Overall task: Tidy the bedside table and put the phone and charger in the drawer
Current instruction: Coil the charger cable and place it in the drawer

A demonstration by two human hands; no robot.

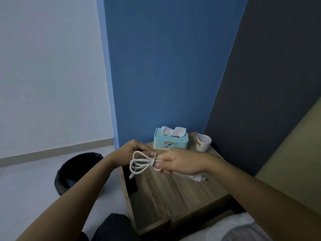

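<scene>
White cable (139,164), looped, sits above the bedside table (173,192): we pinch the loops with our right hand (180,162), its fingers clamped, while our left hand (132,150) closes fingers on one loop. We see the phone (130,181) dark at the table's left edge.

Tabletop (182,193): matt wood-grain laminate. Charger cable (139,164): smooth white plastic. Tissue box (171,140) at twelve o'clock: glossy plastic, paper tissues. Mug (203,142): glazed white.

We see a white charger cable (139,164) looped in loose coils above the wooden table (173,188), its plug (198,178) hanging lower, a dark phone (130,181) flat at the table's left edge.
</scene>
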